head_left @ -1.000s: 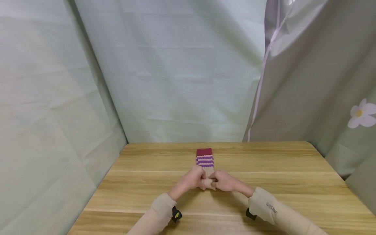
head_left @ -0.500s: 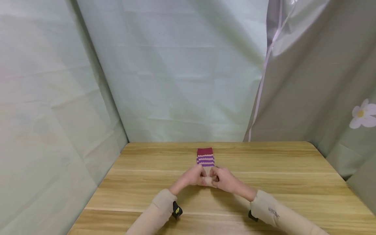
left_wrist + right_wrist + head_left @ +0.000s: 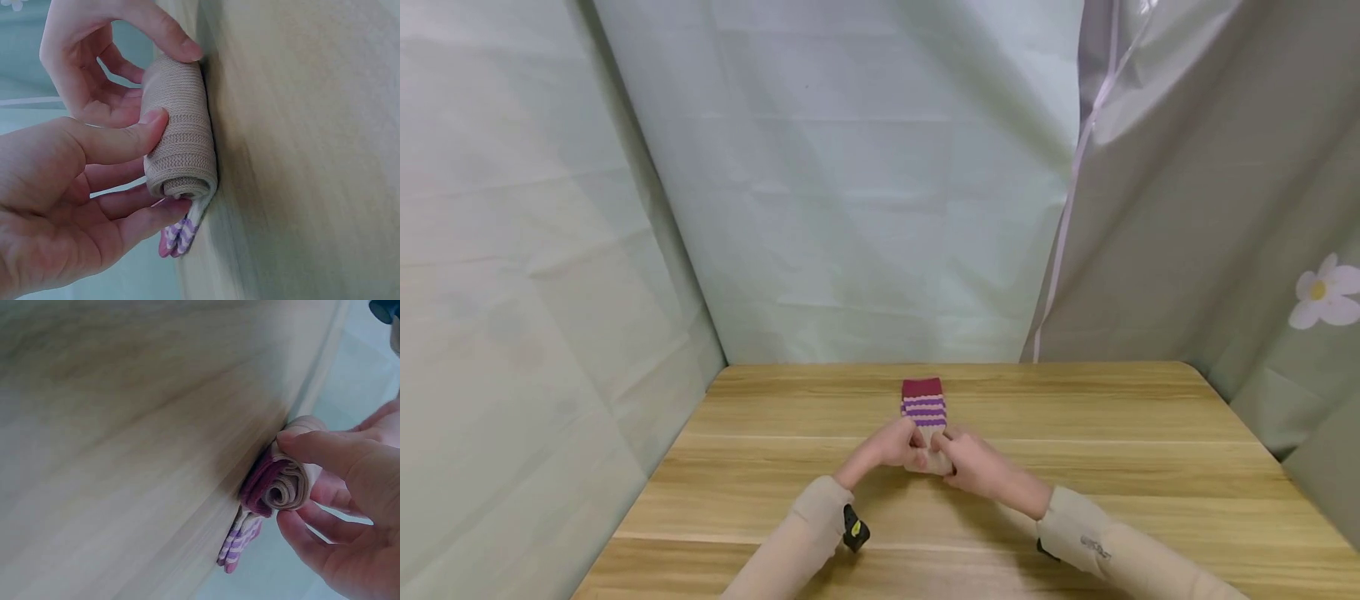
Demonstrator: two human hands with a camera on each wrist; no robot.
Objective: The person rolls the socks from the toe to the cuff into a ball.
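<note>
A pair of beige socks with purple stripes and maroon cuffs [image 3: 922, 388] lies lengthwise on the wooden table. Their near end is wound into a thick beige roll [image 3: 178, 131], while the striped part [image 3: 925, 410] stays flat beyond it. My left hand [image 3: 895, 443] holds the roll's left end, its thumb on the beige knit and its fingers at the far side and end. At the right end, my right hand [image 3: 976, 467] grips the roll between thumb and fingers. In the right wrist view, the roll's spiral end [image 3: 284, 490] shows beige layers and a maroon layer.
The light wooden table [image 3: 760, 467] extends around the socks on all sides. Pale curtains [image 3: 880, 208] hang behind its far edge and at both sides. A black wrist camera [image 3: 855, 528] is strapped below the left sleeve.
The roll has moved slightly away from me, and less flat beige knit shows ahead of it. My right fingers have shifted over its right end. The striped part stays in place.
</note>
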